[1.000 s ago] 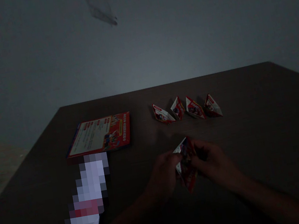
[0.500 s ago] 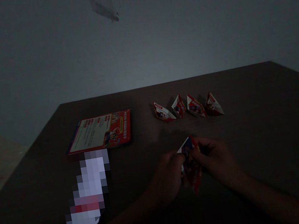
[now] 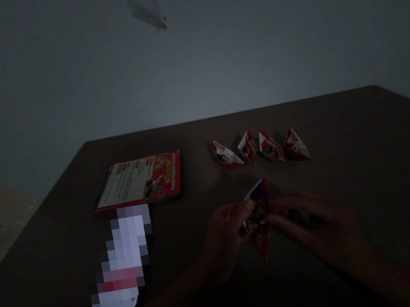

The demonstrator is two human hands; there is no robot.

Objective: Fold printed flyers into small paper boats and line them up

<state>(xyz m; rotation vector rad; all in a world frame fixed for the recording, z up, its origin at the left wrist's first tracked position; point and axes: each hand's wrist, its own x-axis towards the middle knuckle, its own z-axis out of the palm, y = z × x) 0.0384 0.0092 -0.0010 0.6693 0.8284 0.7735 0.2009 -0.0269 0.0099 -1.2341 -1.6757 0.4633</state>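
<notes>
A folded paper piece [image 3: 260, 217], red, white and blue with print on it, is held above the dark table in front of me. My left hand [image 3: 224, 236] grips its left side, with the thumb on top. At its right edge are the thumb and fingertips of my right hand [image 3: 315, 224], which is blurred; the fingers are bent round a gap and their tips meet the paper. Beyond my hands stand several similar folded papers [image 3: 271, 147] in a row.
On the left of the table [image 3: 193, 132] lies a printed red and white booklet or stack of sheets [image 3: 127, 182]. Nearer me is a pixelated long pale object [image 3: 127, 250]. A clear bag-like item [image 3: 145, 6] hangs on the wall.
My right hand has moved right and its fingers have loosened from round the paper to its edge. The held paper has turned slightly. The whole view has shifted a little.
</notes>
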